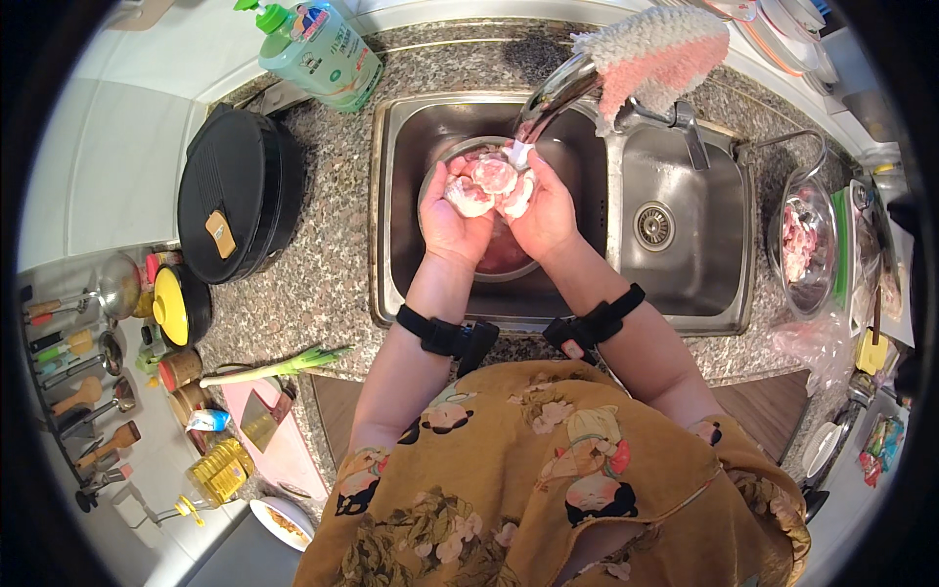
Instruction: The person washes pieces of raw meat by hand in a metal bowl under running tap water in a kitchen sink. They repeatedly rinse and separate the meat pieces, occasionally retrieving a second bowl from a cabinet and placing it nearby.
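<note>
Both my hands are cupped together over the left basin of a steel sink [391, 215]. My left hand [448, 223] and my right hand [548, 217] hold pale pink pieces of raw meat [492, 184] between them. Water runs onto the meat from the curved faucet [553, 98] just above. Under my hands sits a round metal bowl [509, 262] with reddish water in it. Black bands wrap both my wrists.
A glass bowl of raw meat [804, 245] stands on the counter at the right. A pink and white cloth [655, 54] hangs over the faucet. At the left are a black lidded pan [235, 191], a green soap bottle [318, 49], a green onion [279, 364] and a cleaver [256, 419].
</note>
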`<state>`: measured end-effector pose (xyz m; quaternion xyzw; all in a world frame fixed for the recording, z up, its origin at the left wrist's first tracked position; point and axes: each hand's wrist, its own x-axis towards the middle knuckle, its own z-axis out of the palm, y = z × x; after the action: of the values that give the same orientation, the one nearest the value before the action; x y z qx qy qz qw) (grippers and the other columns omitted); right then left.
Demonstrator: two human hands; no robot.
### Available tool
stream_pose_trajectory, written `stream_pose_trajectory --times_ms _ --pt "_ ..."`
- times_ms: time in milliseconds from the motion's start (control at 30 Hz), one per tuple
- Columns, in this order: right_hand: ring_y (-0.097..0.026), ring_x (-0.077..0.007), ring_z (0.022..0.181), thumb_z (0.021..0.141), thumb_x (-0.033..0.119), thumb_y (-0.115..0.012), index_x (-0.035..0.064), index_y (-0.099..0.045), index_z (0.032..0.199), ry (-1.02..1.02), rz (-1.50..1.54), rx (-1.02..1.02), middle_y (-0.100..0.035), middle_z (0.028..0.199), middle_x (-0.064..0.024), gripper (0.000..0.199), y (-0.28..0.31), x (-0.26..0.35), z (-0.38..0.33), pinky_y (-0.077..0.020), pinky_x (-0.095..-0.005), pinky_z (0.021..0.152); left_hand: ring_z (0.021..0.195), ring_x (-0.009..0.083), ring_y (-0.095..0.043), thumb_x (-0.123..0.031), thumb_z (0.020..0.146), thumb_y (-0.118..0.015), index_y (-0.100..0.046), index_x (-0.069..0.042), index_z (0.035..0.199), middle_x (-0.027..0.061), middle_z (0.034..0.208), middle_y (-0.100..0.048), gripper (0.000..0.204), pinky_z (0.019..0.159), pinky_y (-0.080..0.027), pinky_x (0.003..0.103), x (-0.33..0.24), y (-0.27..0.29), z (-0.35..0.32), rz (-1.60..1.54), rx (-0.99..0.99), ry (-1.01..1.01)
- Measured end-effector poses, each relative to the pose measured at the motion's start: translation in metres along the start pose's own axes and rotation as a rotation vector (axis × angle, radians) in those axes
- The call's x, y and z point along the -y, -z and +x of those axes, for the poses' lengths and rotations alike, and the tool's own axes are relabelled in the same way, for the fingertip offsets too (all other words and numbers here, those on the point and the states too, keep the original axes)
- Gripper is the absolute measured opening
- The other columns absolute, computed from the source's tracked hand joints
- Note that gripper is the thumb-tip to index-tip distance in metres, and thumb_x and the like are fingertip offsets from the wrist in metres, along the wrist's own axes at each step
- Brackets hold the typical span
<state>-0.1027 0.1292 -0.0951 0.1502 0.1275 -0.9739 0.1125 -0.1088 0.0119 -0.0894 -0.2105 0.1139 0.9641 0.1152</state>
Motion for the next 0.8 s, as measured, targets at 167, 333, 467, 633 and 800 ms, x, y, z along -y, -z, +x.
stream_pose_trajectory --times_ms 167,333,467,633,800 --pt "-0.052 -0.0223 0.115 0.096 0.027 -0.044 0.0061 -0.052 0.121 -0.001 0.039 0.05 -0.058 0.119 -0.0076 0.034 -0.006 0.003 0.003 -0.0367 -0.0391 0.101 0.11 0.0266 -0.053 -0.035 0.099 -0.033 -0.057 0.002 0.115 0.0126 0.113 -0.059 0.047 0.101 -0.038 0.04 0.007 -0.012 -0.003 0.149 -0.019 -0.071" --pt "-0.054 -0.0199 0.11 0.093 0.033 -0.052 0.008 -0.052 0.124 0.031 0.04 0.015 -0.058 0.119 -0.0046 0.04 -0.019 0.0 0.005 -0.0378 -0.036 0.099 0.123 0.0277 -0.045 -0.047 0.099 -0.022 -0.048 0.005 0.127 0.0156 0.131 -0.05 0.065 0.108 -0.031 0.04 0.014 -0.031 -0.011 0.228 0.115 -0.125" --pt "-0.054 -0.0193 0.109 0.09 0.037 -0.057 0.0088 -0.054 0.122 0.014 0.076 -0.021 -0.06 0.116 -0.0047 0.042 -0.023 -0.008 0.004 -0.0394 -0.0354 0.098 0.129 0.0267 -0.039 -0.054 0.097 -0.02 -0.039 0.003 0.135 0.0143 0.139 -0.041 0.071 0.11 -0.025 0.038 0.018 -0.038 -0.016 0.384 0.191 -0.16" --pt "-0.062 -0.0211 0.091 0.088 0.039 -0.059 0.0093 -0.06 0.109 -0.138 0.154 -0.098 -0.065 0.1 -0.0068 0.036 -0.016 -0.006 0.009 -0.0496 -0.0362 0.083 0.141 0.0254 -0.014 -0.047 0.1 -0.012 -0.029 -0.002 0.143 0.0125 0.152 -0.02 0.065 0.115 -0.005 0.037 0.026 -0.033 -0.026 1.532 0.253 -0.477" --pt "-0.064 -0.0232 0.076 0.09 0.042 -0.055 0.0104 -0.061 0.099 -0.142 0.184 -0.102 -0.067 0.089 -0.0071 0.033 -0.016 0.003 0.014 -0.0532 -0.0377 0.069 0.138 0.0248 -0.021 -0.043 0.1 -0.028 -0.022 0.003 0.143 0.0152 0.149 -0.023 0.063 0.113 -0.016 0.036 0.035 -0.028 -0.04 1.058 0.466 -0.446"
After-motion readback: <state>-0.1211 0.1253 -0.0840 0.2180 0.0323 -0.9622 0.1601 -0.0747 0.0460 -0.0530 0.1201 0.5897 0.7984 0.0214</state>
